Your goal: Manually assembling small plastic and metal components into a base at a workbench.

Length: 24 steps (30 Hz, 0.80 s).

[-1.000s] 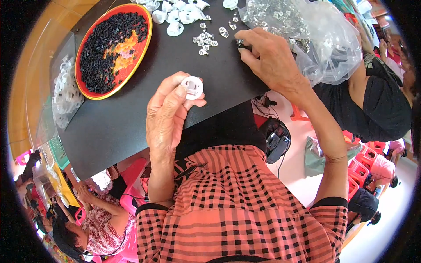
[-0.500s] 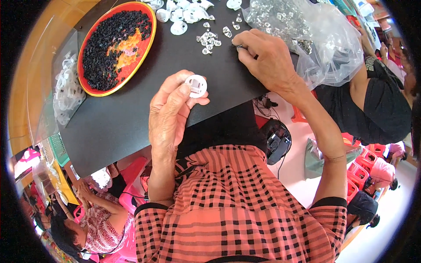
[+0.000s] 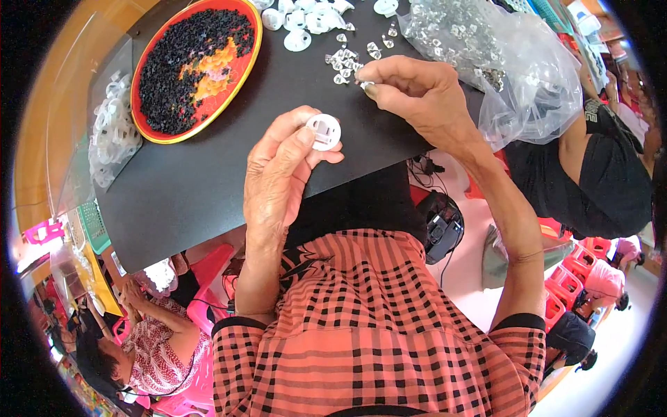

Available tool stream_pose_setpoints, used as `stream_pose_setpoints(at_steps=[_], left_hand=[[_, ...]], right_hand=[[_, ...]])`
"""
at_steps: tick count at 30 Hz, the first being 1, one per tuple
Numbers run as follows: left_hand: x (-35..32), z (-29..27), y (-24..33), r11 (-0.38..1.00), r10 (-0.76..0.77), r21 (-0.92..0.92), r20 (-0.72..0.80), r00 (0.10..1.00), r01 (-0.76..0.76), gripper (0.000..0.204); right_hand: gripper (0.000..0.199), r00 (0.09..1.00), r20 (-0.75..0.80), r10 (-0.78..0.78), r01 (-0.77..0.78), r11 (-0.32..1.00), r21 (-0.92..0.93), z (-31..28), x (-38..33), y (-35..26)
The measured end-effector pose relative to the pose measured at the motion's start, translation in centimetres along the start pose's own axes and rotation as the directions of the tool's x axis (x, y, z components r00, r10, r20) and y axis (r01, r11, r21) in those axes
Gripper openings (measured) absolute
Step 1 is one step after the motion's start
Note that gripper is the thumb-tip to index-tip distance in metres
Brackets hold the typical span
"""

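Observation:
My left hand [image 3: 278,163] pinches a white round plastic part [image 3: 324,132] between thumb and fingers, its slotted face turned up. Over the dark table, my right hand [image 3: 431,101] has thumb and forefinger closed on a small pale piece [image 3: 366,84], mostly covered by the fingertips. Just beside those fingertips lies a loose cluster of small shiny clear pieces [image 3: 342,61]. More white round parts [image 3: 313,17] are heaped at the far edge, one lying apart [image 3: 297,40] nearer to me.
A red and yellow plate [image 3: 246,76] of small black pieces stands at the left, beside a bag of white parts [image 3: 111,132]. An open plastic bag [image 3: 521,66] of shiny pieces lies at the right. Other people sit on both sides of the dark table [image 3: 174,201].
My right hand has drawn slightly left and down, and its fingertips now close on a pale piece beside the cluster. The left hand still holds the white part. The whole view has shifted slightly.

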State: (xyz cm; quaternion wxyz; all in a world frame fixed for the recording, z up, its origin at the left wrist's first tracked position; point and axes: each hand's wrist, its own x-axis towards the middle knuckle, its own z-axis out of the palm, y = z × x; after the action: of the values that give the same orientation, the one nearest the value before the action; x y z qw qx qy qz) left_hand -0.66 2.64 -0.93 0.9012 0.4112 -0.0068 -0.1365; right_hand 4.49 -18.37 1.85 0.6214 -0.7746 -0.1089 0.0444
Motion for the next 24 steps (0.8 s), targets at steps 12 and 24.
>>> stream_pose_setpoints(at_steps=[12, 24], left_hand=[[0.1, 0.3, 0.0, 0.997, 0.007, -0.073, -0.060, 0.998, -0.011, 0.029], [-0.1, 0.1, 0.1, 1.000, 0.003, -0.031, 0.014, 1.000, -0.002, 0.033]], right_hand=[[0.014, 0.994, 0.111, 0.011, -0.030, 0.985, 0.171, 1.8, -0.8, -1.0], [0.012, 0.945, 0.167, -0.282, 0.296, 0.953, -0.065, 2.6, -0.5, -1.4]])
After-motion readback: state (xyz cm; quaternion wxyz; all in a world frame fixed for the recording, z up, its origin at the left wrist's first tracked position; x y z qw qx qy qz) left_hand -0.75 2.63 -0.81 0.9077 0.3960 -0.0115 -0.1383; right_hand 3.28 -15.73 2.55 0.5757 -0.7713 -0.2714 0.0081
